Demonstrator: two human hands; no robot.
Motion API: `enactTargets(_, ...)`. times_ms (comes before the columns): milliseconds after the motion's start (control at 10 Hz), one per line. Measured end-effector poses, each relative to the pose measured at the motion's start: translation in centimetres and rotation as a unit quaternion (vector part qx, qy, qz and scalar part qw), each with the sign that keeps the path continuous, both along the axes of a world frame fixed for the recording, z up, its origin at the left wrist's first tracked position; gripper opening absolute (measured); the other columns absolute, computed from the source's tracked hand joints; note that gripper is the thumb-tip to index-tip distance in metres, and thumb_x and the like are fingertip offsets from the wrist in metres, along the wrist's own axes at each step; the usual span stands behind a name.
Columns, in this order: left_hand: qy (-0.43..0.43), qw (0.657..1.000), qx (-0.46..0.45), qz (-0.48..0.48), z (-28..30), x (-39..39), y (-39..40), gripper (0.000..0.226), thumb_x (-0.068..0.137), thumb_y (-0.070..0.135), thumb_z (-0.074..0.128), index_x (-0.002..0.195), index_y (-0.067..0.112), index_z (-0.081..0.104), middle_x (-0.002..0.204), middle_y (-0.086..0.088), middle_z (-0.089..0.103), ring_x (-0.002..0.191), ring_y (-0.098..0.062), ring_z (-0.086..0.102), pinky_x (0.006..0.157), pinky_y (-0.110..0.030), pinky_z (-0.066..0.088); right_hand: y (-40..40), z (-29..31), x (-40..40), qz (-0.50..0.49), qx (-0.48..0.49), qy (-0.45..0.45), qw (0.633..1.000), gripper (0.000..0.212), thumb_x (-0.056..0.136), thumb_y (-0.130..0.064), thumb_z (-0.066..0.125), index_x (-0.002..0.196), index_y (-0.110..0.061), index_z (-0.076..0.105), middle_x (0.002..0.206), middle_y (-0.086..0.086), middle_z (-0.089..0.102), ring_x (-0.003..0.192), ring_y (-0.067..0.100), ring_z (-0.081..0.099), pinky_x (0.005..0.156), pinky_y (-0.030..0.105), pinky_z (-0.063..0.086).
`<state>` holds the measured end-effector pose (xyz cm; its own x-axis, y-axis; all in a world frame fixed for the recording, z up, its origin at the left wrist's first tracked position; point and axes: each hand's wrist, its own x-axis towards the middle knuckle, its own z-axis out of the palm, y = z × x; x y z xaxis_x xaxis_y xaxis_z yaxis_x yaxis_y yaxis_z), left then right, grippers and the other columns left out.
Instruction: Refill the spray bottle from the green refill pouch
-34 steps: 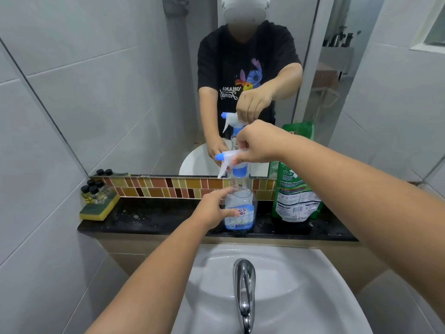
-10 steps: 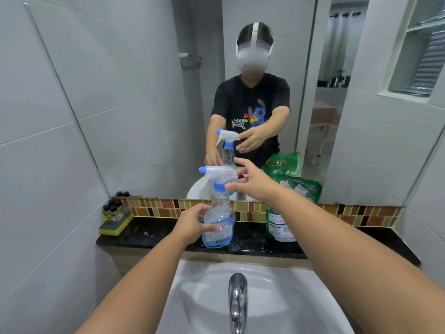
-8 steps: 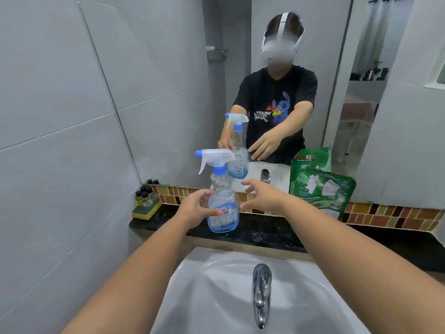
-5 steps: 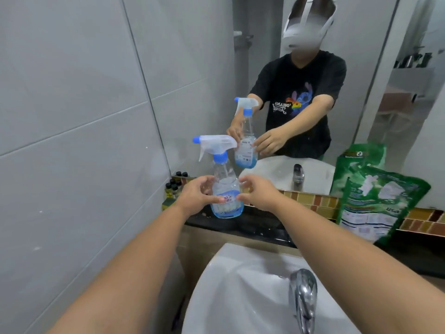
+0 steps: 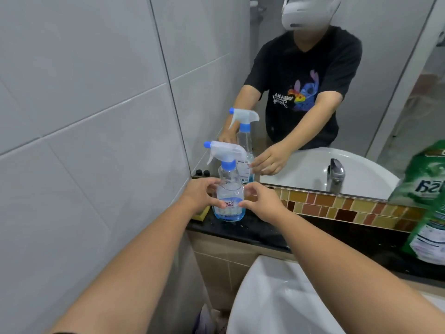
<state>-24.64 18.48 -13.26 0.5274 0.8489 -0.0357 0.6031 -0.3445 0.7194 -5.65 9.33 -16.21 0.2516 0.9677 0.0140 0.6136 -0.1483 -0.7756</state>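
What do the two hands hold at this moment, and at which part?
Both hold the clear plastic spray bottle by its lower body: left hand on its left side, right hand on its right, at the label. It stands on the black ledge.

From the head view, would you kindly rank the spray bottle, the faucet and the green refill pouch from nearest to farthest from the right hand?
1. Spray bottle, touching the right hand, on its left.
2. Faucet, mirrored, up right.
3. Green refill pouch, far right.
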Motion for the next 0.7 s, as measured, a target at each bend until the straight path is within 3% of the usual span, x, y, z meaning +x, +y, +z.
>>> enactTargets(100, 0.0, 0.999, -0.035, 0.003, -1.0, 0.0, 1.4, 0.083, 0.049, 0.021, 0.097, 0.126, 0.023, 0.065, 0.108, 0.003, 0.071, 0.1, -0.012, 0.066, 0.094, -0.037, 0.054, 0.8, -0.7, -0.1, -0.006, -0.009, -0.003, 1.0, 0.044, 0.071, -0.045, 0.077, 0.106, -0.039, 0.052, 0.095, -0.022, 0.057, 0.089, 0.0, 0.055, 0.062, 0.016, 0.039)
enactTargets(200, -0.008, 0.999, -0.051, 0.0, -1.7, 0.0, 2.4, 0.085, 0.044, 0.024, 0.097, 0.123, 0.024, 0.066, 0.105, 0.004, 0.072, 0.099, -0.013, 0.067, 0.092, -0.038, 0.055, 1.3, -1.3, 0.1, -0.01, -0.013, -0.001, 1.0, 0.047, 0.071, -0.044, 0.077, 0.111, -0.035, 0.053, 0.099, -0.019, 0.059, 0.09, -0.001, 0.055, 0.063, 0.016, 0.04)
enactTargets(400, -0.025, 0.995, -0.097, 0.005, -2.7, 0.2, 3.1, 0.097, 0.033, 0.03, 0.093, 0.125, 0.024, 0.064, 0.106, 0.007, 0.071, 0.104, -0.014, 0.067, 0.092, -0.042, 0.055, 1.4, -2.0, 0.0, -0.024, -0.017, 0.01, 1.0, 0.051, 0.073, -0.04, 0.077, 0.118, -0.032, 0.054, 0.107, -0.015, 0.061, 0.097, 0.005, 0.058, 0.073, 0.023, 0.047)
enactTargets(600, -0.036, 0.993, -0.107, 0.018, -3.5, 0.3, 3.0, 0.09, 0.054, 0.013, 0.093, 0.136, 0.022, 0.056, 0.119, 0.008, 0.067, 0.117, -0.016, 0.061, 0.097, -0.04, 0.052, 1.2, -1.9, 0.1, -0.021, -0.029, 0.044, 0.998, 0.052, 0.074, -0.038, 0.077, 0.12, -0.035, 0.053, 0.109, -0.014, 0.06, 0.1, 0.007, 0.057, 0.077, 0.025, 0.049)
enactTargets(700, -0.044, 0.995, -0.087, 0.02, -3.4, 0.4, 2.0, 0.097, 0.059, 0.012, 0.092, 0.144, 0.023, 0.047, 0.135, 0.002, 0.06, 0.125, -0.02, 0.055, 0.102, -0.044, 0.048, 0.7, -1.7, -0.4, -0.014, -0.027, 0.04, 0.999, 0.066, 0.075, -0.036, 0.076, 0.133, -0.032, 0.046, 0.126, -0.006, 0.059, 0.114, 0.013, 0.055, 0.086, 0.03, 0.051)
